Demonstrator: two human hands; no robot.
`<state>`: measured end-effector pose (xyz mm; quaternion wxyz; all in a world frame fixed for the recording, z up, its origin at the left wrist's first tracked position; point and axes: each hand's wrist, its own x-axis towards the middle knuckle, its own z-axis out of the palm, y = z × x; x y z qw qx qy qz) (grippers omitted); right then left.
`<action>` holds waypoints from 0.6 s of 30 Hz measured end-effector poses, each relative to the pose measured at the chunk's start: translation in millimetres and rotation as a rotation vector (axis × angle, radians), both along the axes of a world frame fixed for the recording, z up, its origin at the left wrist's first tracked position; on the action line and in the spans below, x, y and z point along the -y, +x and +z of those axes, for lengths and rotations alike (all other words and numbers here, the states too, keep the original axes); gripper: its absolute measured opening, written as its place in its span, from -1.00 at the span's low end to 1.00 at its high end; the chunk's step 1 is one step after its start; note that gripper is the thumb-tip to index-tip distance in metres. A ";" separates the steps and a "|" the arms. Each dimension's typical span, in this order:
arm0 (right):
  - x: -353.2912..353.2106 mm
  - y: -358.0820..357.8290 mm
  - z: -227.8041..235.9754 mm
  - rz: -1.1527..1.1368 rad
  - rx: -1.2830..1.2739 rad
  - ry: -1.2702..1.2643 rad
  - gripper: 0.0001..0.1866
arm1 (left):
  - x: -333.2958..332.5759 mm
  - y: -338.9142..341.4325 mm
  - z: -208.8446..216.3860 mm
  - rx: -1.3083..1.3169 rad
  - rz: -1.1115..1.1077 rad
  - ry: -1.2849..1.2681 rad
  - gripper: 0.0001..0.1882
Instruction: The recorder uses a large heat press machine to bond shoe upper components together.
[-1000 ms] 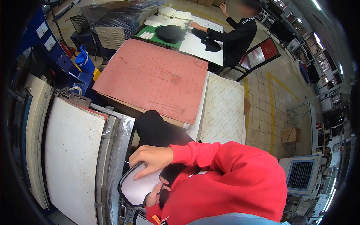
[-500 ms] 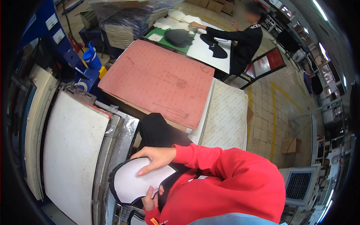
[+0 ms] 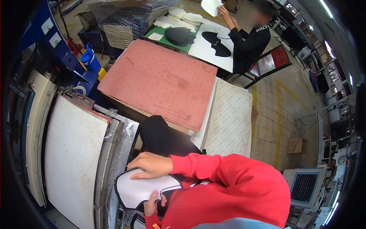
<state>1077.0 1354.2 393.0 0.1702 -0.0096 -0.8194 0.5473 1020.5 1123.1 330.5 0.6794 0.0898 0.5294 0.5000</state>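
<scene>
A white, curved flat piece with black edging (image 3: 137, 194) lies across my lap, over dark cloth. My right hand (image 3: 152, 165) is closed on its far edge, thumb flat on the white face and fingers curled over the border. At its near, notched edge my left hand (image 3: 153, 204) pinches it, thumb on top and the other fingers partly hidden beneath. Along the piece's right side a black line and a second white strip show, so it looks layered. Another black-edged white piece (image 3: 138, 222) is partly visible below, near the lower edge.
A press-like machine with a white plate (image 3: 72, 160) stands at my left. Ahead lies a red board (image 3: 160, 82), beside a pale patterned board (image 3: 228, 114). A co-worker (image 3: 249, 42) lifts a white sheet (image 3: 211, 7) at a table with black cut pieces (image 3: 221, 49). A cooler (image 3: 305, 187) stands right.
My right hand has shifted left toward the piece's far edge, and the piece has turned slightly, showing a black line at its right. The co-worker has raised a white sheet from the table.
</scene>
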 end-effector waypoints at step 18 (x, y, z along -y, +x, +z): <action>-27.2 12.3 8.4 0.220 -0.095 -0.373 -0.70 | -14.4 15.4 13.1 0.415 -0.150 0.351 -0.16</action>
